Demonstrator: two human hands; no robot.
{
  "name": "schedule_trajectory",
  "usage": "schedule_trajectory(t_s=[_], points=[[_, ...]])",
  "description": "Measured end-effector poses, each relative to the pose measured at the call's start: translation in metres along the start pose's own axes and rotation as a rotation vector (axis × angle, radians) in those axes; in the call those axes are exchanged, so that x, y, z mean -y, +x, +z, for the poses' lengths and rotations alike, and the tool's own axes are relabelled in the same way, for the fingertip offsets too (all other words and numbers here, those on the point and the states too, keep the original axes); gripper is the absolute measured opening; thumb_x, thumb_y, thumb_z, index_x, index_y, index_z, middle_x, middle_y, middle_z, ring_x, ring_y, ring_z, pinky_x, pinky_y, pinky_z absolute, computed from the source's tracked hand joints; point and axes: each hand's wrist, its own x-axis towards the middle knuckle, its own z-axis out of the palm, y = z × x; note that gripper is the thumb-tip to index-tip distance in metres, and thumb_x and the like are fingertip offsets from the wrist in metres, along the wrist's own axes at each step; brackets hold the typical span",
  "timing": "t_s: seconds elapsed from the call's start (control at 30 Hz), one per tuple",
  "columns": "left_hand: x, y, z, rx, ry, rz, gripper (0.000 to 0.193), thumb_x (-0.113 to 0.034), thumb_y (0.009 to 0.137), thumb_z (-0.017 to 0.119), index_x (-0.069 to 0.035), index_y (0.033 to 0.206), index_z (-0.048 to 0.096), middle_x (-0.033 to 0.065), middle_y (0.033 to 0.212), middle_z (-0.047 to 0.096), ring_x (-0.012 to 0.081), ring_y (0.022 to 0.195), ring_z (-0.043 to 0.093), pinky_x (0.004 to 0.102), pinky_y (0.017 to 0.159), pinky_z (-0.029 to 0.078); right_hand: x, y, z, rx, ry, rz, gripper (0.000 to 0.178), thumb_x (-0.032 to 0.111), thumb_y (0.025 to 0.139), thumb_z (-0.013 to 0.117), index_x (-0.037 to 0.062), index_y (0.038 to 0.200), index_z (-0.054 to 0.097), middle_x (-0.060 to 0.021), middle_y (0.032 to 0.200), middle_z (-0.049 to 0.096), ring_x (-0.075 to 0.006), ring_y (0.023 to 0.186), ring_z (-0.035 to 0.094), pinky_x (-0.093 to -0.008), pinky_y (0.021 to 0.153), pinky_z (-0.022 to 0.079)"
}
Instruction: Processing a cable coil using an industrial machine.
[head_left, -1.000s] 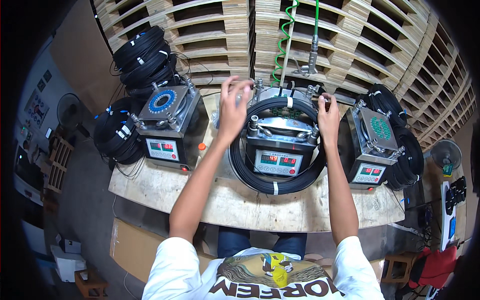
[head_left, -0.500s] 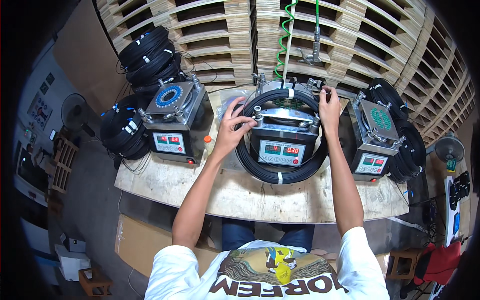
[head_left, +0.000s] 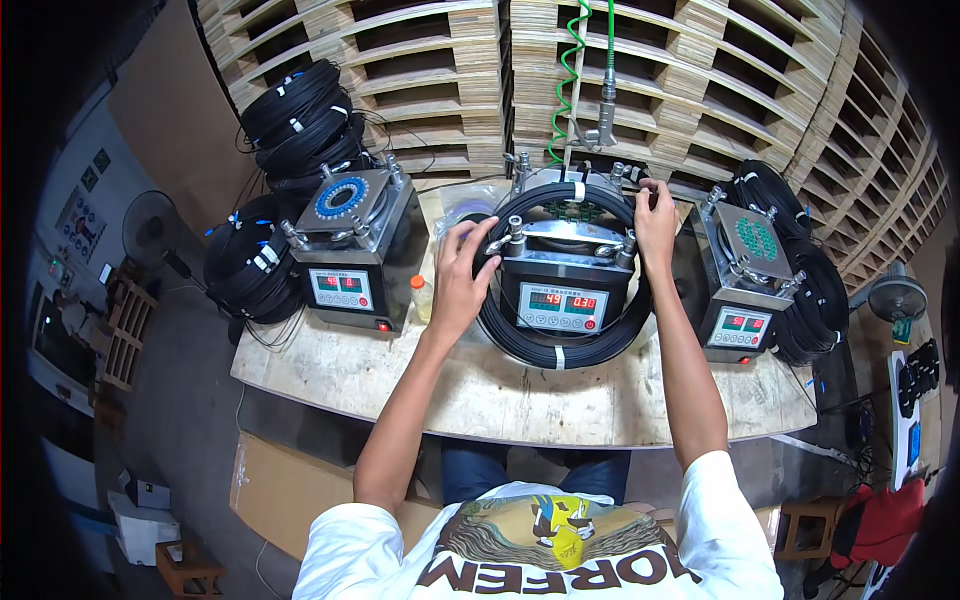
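The left hand (head_left: 463, 272) and right hand (head_left: 655, 228), fingers curled, flank a black cable coil (head_left: 535, 347); I cannot tell whether either pinches it. Beside the left hand stands an orange-capped bottle (head_left: 423, 301), contents unclear.

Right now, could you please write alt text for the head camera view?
A person's left hand and right hand are at opposite sides of a black cable coil that frames a machine's lit display; similar machines flank it on a wooden table.
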Motion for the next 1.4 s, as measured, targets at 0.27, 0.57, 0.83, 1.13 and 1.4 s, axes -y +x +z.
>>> schedule_trajectory(t_s=[0.27, 0.57, 0.83, 1.13, 1.4], points=[[0.006, 0.002, 0.006, 0.142, -0.187, -0.282, 0.017, -0.012, 0.094, 0.065, 0.001, 0.104, 0.063, 0.0127, 0.08, 0.059, 0.0238, 0.07, 0.056, 0.036, 0.064, 0.045, 0.0, 0.002, -0.004, -0.149, 0.117, -0.16, 0.019, 0.009, 0.092, 0.055, -0.0017, 0.104, 0.065, -0.0171, 0.088, 0.064, -0.0275, 0.079, 0.062, -0.0396, 0.073, 0.049], [0.018, -0.011, 0.027, -0.045, -0.127, -0.063, 0.009, -0.006, 0.096, 0.059, 0.002, 0.093, 0.058, 0.0145, 0.082, 0.057, 0.0313, 0.077, 0.055, 0.0411, 0.07, 0.044, 0.052, -0.088, -0.05, 0.254, -0.456, -0.459, 0.025, 0.022, 0.08, 0.076, 0.0073, 0.1, 0.069, -0.0119, 0.091, 0.047, -0.0303, 0.089, 0.049, -0.0398, 0.08, 0.04], [0.022, -0.018, 0.046, -0.146, -0.082, -0.037, 0.011, -0.008, 0.097, 0.057, 0.002, 0.094, 0.055, 0.0172, 0.086, 0.056, 0.036, 0.08, 0.054, 0.0443, 0.073, 0.043, 0.007, -0.089, -0.075, 0.281, 0.02, -0.256, 0.02, -0.003, 0.082, 0.066, 0.0019, 0.101, 0.065, -0.0126, 0.097, 0.051, -0.0251, 0.086, 0.055, -0.035, 0.076, 0.045], [0.025, -0.024, 0.053, -0.201, 0.024, -0.034, 0.012, -0.009, 0.098, 0.057, 0.002, 0.097, 0.055, 0.0165, 0.09, 0.057, 0.0321, 0.084, 0.053, 0.0411, 0.078, 0.044, 0.005, -0.087, -0.065, 0.084, 0.068, 0.001, 0.017, 0.015, 0.097, 0.061, 0.0021, 0.108, 0.06, -0.0156, 0.075, 0.059, -0.0275, 0.059, 0.055, -0.0371, 0.059, 0.045], [0.029, -0.024, 0.055, -0.219, 0.044, -0.007, 0.009, -0.007, 0.097, 0.058, 0.002, 0.097, 0.056, 0.0166, 0.089, 0.059, 0.0338, 0.082, 0.053, 0.0431, 0.076, 0.043, 0.035, -0.087, -0.084, 0.174, -0.055, -0.107, 0.02, 0.011, 0.091, 0.067, -0.0008, 0.104, 0.059, -0.0184, 0.09, 0.062, -0.0306, 0.078, 0.061, -0.037, 0.073, 0.049]])
